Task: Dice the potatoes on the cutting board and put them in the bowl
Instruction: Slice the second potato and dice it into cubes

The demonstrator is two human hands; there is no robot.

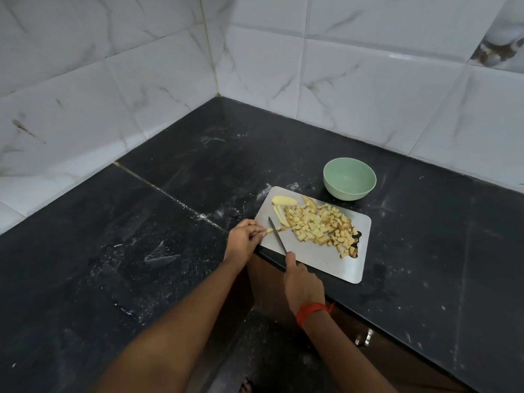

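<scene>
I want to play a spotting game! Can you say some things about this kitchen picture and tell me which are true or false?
1. The green bowl holds potato pieces. False: it is empty; the diced potato lies on the cutting board.
2. The right hand holds the knife. True.
3. The left hand pinches a potato strip. True.
4. The green bowl stands on the cutting board. False: it stands on the black counter, past the board.
</scene>
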